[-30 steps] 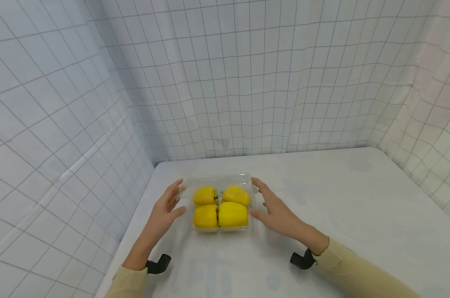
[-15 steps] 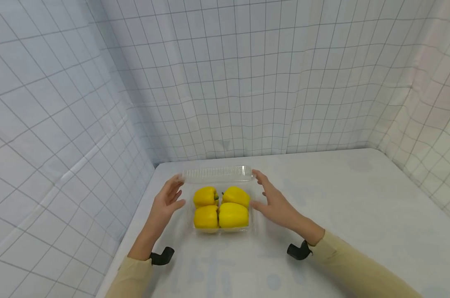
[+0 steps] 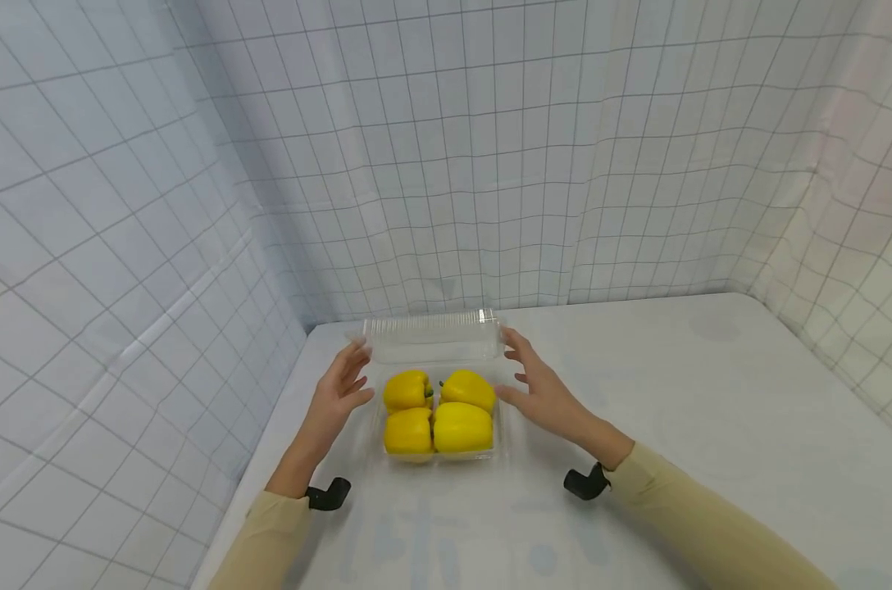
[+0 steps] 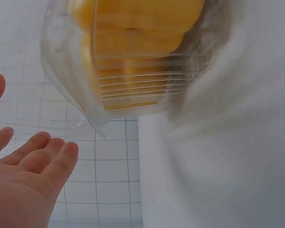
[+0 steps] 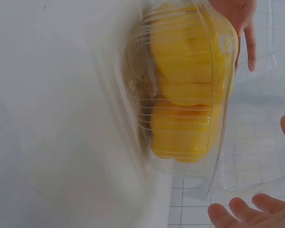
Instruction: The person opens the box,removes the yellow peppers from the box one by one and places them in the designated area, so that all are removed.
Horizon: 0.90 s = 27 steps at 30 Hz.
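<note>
The left hand [image 3: 335, 397] has its fingers loosely extended at the left edge of the raised lid [image 3: 434, 340], thumb apart on the near side; they support it rather than grip it. That light touch suits such thin plastic, which would likely buckle if pinched hard. Guiding the lid calls for level pressure on both sides, since a lead from one side could skew it and strain the fold along its far side; the join is too faint to be sure of. The lid tilts up beyond the far side of the clear container [image 4: 180, 78], and its fluted wall catches the light. The right hand [image 3: 538, 397] mirrors the left: fingers extended and relaxed by the lid's right edge, thumb hanging near the container's right side. Whether those fingertips actually touch the plastic is hard to tell.

The container sits on the table [image 3: 675, 393], between the hands, with ribbed, see-through walls. Inside, four glossy yellow peppers lie in two rows. On the left, the far-left pepper [image 3: 407, 389] shows a green stem pointing right, and the near-left pepper [image 3: 408, 431] looks slightly deeper in colour. On the right, the far-right pepper [image 3: 468, 388] sits a little askew, while the near-right pepper [image 3: 462, 427] is broad and smooth.
</note>
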Tool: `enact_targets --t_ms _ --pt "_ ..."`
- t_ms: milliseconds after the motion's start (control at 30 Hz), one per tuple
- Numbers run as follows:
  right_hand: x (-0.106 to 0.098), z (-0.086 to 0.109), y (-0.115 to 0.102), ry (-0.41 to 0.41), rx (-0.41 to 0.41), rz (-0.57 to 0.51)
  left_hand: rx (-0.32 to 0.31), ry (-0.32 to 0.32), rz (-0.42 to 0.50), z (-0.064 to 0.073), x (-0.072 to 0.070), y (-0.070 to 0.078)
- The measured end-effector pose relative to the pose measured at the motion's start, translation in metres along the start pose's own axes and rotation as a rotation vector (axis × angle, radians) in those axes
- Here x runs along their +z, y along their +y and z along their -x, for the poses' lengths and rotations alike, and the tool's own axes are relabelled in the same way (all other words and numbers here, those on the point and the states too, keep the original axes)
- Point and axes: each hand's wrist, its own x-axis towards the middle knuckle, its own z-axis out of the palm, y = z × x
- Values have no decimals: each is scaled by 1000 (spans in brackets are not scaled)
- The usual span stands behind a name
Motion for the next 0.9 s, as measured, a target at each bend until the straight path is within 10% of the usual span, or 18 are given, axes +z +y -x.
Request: enact_targets --t_ms 900 --pt "9 -29 22 -5 70 -40 -139 -93 117 -20 -4 -23"
